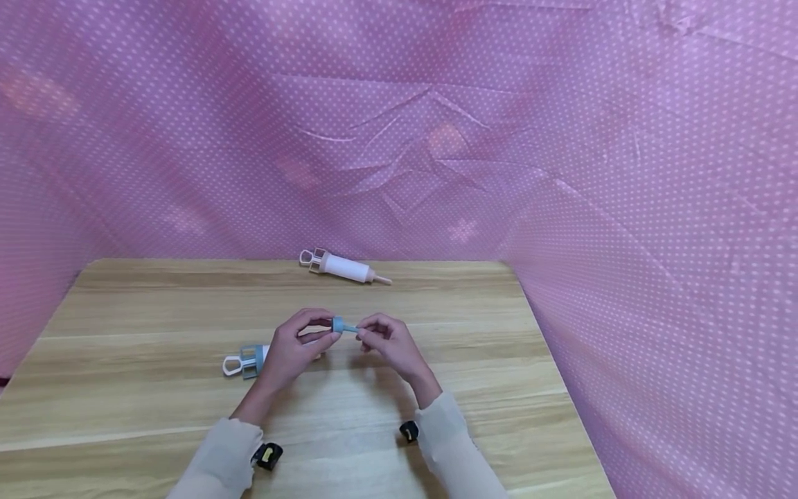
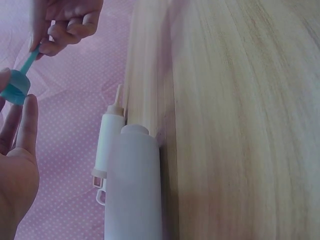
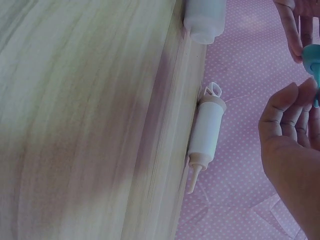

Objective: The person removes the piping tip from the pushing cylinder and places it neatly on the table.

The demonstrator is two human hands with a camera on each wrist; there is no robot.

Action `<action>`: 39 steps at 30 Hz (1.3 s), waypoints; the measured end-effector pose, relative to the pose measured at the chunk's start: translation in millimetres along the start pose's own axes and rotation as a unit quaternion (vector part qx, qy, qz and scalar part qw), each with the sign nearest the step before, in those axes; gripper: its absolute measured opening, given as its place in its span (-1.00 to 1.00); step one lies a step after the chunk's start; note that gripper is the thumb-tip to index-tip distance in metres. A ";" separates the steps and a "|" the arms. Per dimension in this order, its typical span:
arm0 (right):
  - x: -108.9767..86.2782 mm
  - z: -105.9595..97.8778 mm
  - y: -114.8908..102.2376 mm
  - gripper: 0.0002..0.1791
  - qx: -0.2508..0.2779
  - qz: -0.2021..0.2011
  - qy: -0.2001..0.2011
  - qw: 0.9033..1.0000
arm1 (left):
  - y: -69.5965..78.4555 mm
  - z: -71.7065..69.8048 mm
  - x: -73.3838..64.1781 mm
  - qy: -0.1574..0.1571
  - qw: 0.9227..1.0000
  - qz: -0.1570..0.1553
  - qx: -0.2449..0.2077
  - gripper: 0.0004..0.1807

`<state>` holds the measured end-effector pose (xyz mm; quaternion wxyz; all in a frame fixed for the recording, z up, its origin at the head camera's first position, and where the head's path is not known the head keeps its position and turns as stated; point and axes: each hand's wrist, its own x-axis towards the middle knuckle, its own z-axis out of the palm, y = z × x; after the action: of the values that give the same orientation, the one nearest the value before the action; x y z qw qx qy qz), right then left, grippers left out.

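Here, pinched blue nozzle [image 1: 339, 324], plain white barrel [image 2: 134, 185]

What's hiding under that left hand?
Below the left hand lies a white tube with a blue end and a white loop handle. In the head view, the hand covers the tube's middle, so that part can't be seen from there.

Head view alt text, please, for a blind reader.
The left hand pinches the wide end of a blue nozzle, the right hand its thin tip, above a wooden table. The left hand partly hides a blue-trimmed syringe; a beige-trimmed syringe lies near the far edge.
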<state>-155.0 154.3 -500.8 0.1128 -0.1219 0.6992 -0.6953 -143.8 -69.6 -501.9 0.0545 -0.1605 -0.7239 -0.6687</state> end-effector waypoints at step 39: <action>2.7 0.4 -10.1 -0.82 0.042 -0.031 -0.012 0.999 | 2.7 5.6 -3.7 -0.002 0.997 0.030 -0.066 -0.69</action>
<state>-157.3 153.0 -490.7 0.1045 -0.1469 0.6636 -0.7260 -138.8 -64.5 -500.9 0.0623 -0.1865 -0.6732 -0.7128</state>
